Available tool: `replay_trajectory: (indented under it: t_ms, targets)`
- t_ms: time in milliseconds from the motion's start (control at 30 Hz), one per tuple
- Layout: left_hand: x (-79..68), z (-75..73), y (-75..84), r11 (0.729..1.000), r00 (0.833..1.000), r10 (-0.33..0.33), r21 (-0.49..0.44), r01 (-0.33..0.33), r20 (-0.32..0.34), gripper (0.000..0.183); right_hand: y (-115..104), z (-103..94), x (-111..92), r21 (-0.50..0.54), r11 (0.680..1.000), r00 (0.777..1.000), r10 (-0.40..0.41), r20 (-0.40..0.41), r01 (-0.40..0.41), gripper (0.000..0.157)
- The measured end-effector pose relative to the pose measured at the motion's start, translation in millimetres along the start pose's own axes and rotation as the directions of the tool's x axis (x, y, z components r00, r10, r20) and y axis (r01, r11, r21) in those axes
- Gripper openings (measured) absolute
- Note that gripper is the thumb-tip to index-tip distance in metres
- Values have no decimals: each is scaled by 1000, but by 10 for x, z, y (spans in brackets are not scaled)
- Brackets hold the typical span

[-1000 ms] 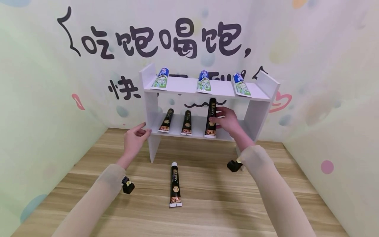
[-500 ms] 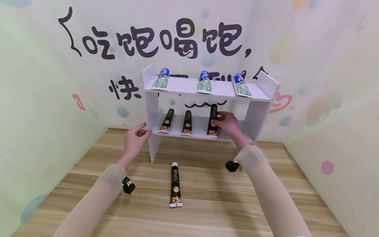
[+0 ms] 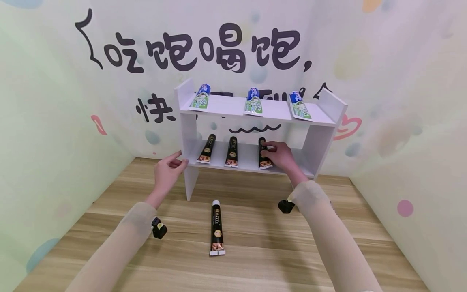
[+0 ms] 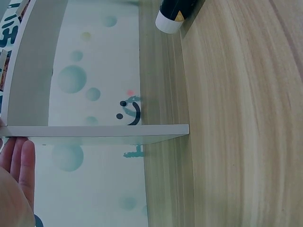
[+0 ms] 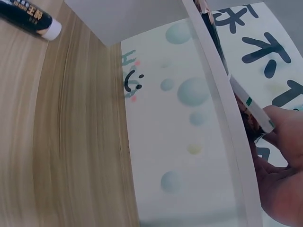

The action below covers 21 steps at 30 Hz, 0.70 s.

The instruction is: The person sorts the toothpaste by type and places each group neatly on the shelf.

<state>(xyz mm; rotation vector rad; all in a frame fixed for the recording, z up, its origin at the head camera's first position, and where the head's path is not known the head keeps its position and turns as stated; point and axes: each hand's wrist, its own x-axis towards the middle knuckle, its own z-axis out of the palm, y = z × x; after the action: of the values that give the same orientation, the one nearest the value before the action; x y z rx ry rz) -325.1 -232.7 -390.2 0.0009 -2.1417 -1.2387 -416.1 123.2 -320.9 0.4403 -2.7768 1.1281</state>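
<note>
My right hand (image 3: 282,156) holds a black toothpaste tube (image 3: 264,163) on the middle board of a white shelf (image 3: 248,148). Its fingers and thumb grip the upper part; the white crimped end (image 5: 253,109) points toward the front edge in the right wrist view. Two like tubes, one at the left (image 3: 206,149) and one in the middle (image 3: 232,152), lean on the same board. My left hand (image 3: 168,172) touches the left side panel at its front edge, and its fingers (image 4: 26,165) lie straight against the outer face. Another black tube (image 3: 217,227) lies on the table, cap toward the shelf.
Three blue-and-green toothpaste tubes, left (image 3: 200,97), middle (image 3: 253,101) and right (image 3: 300,106), lie on the top board. Below the middle board the side panels stand on the wooden table (image 3: 248,267). Patterned walls (image 3: 401,121) enclose the back and sides.
My right hand has lowered the black tube and shifted it slightly right, so its crimped end now sits at the middle board's front edge. My left hand stays at the side panel.
</note>
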Motion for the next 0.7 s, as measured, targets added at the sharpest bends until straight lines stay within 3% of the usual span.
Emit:
replay_trajectory:
  t_ms: [167, 467, 700]
  targets:
    - [-1, 2, -2, 1000, 1000, 4, 9, -4, 1, 41, -9, -22, 2, -51, 999, 1000, -3, 31, 5, 43]
    - [-1, 12, 3, 1000, 1000, 13, 12, -13, 2, 41, -23, -110, -60, -103, 995, 988, -3, 152, 19, 61]
    - [-4, 12, 16, 1000, 1000, 3, 0, -3, -4, 40, 21, -81, -108, -65, 998, 993, -10, 115, 17, 62]
